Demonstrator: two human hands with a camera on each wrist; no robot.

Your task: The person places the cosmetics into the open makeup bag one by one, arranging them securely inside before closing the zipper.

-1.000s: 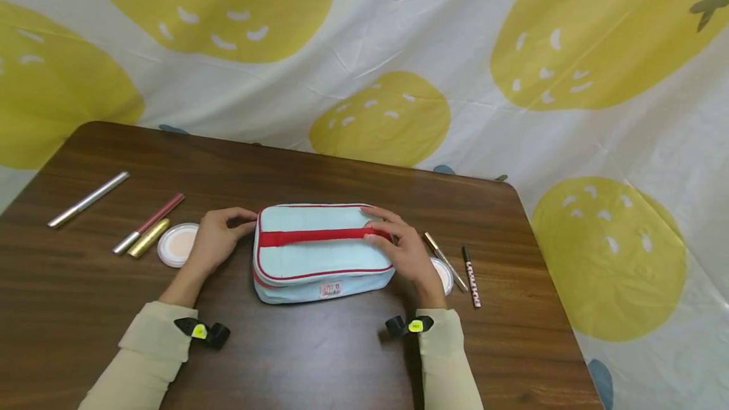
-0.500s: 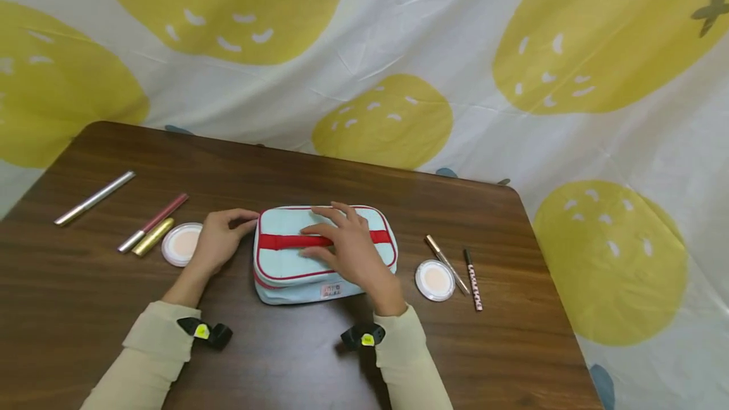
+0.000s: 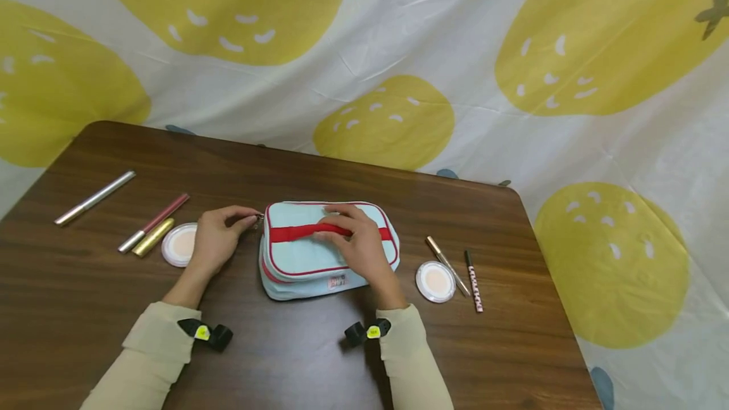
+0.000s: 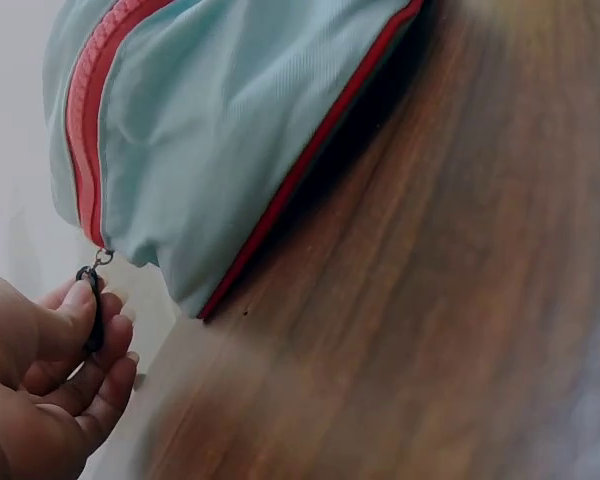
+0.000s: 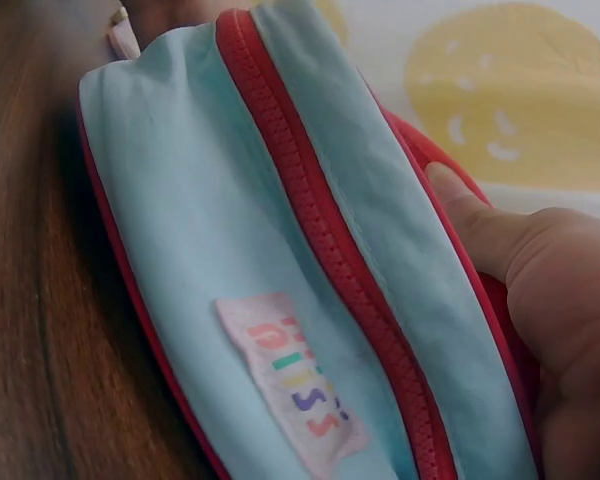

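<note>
While the right hand (image 3: 359, 245) lies flat on the pouch (image 3: 296, 258), the left hand (image 3: 219, 239) pinches the zipper pull (image 4: 92, 305); unzipping likely calls for a steady pull along the teeth.

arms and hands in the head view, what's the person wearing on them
Both arms are in long, pale beige sleeves that end at the wrists. Each wrist carries a small black strapped-on device with a yellow-green round sticker, one by the left hand and one by the right hand. The hands themselves are bare, with no gloves; no rings or watch can be made out.
</note>
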